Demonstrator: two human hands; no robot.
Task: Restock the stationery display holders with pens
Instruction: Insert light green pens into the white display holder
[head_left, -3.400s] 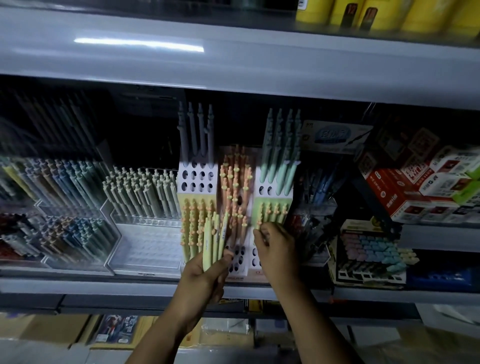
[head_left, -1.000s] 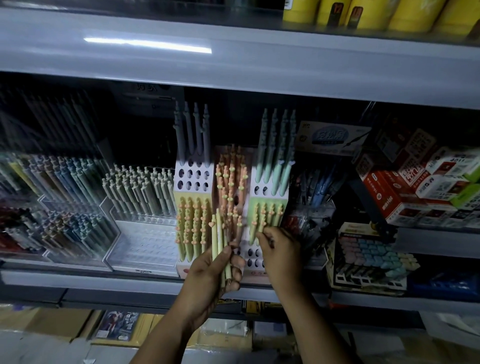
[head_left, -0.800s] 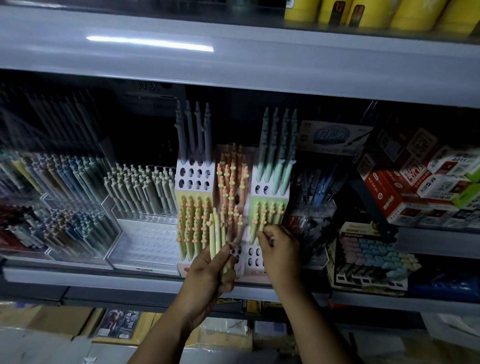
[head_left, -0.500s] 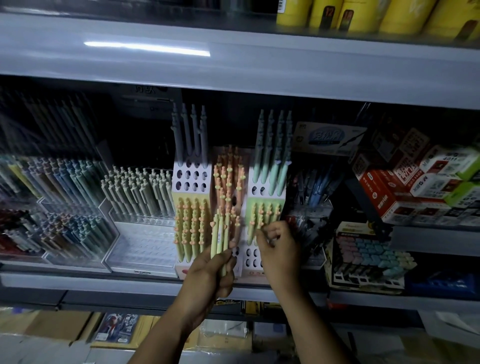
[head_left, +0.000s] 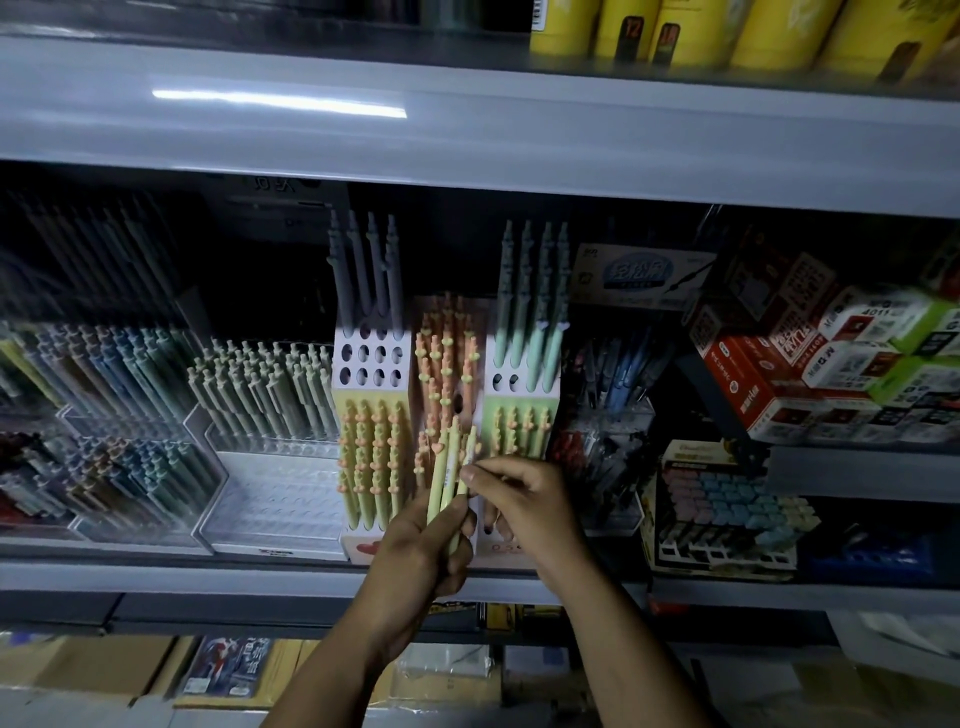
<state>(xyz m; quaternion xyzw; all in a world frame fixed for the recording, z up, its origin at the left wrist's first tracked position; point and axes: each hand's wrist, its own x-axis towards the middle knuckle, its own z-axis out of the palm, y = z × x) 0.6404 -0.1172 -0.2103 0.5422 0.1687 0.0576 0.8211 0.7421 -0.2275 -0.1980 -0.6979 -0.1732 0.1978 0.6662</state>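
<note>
– Dim shop shelving is filling the view, its grey front ledge running just behind the wrists. What is happening nearest the camera?
– The left hand is gripping a small bundle of pens upright, fingers curled round the lower barrels. The right hand has come across from the green rows and is now pinching one pen of that bundle, so the last pen is probably seated and the next is being drawn.
– And the pens themselves?
– They are looking slim and pale yellow-green, with small peach heart-like tops. Behind them the tiered holder is standing on the shelf, showing empty holes higher up.
</note>
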